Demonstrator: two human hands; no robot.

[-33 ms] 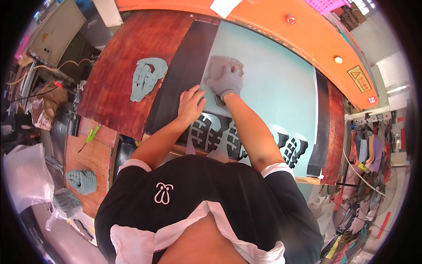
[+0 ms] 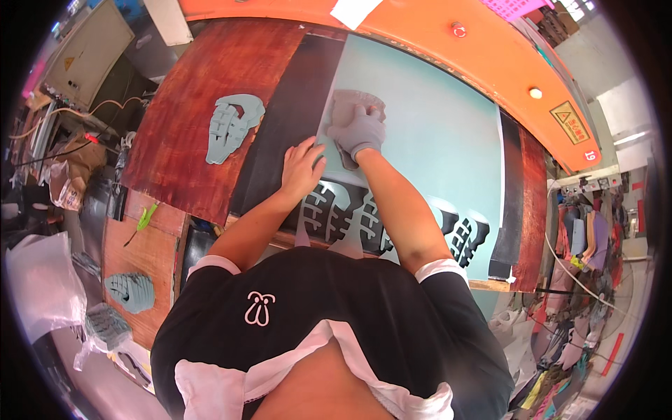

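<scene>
A pale blue-green sheet [image 2: 441, 126] lies over a black mat [image 2: 290, 98]. On the sheet's far left part rests a flat brownish-grey shape that looks like a cutting die [image 2: 343, 105]. My right hand [image 2: 362, 131], in a grey glove, grips this die near its middle, hiding part of its outline. Bare and with fingers stretched out, my left hand [image 2: 301, 168] lies at the sheet's left edge, just nearer than the die. Along the near edge, slotted cut-outs [image 2: 467, 238] show black underneath. Several matching cut pieces [image 2: 229, 129] are stacked at the left.
An orange machine beam [image 2: 413, 31] with a red button [image 2: 458, 29] spans the far side. The stack sits on a reddish wooden board [image 2: 182, 112]. Lower left, a wooden shelf [image 2: 157, 255] bears a green-handled tool [image 2: 145, 217] and a bundle of cut pieces [image 2: 131, 290].
</scene>
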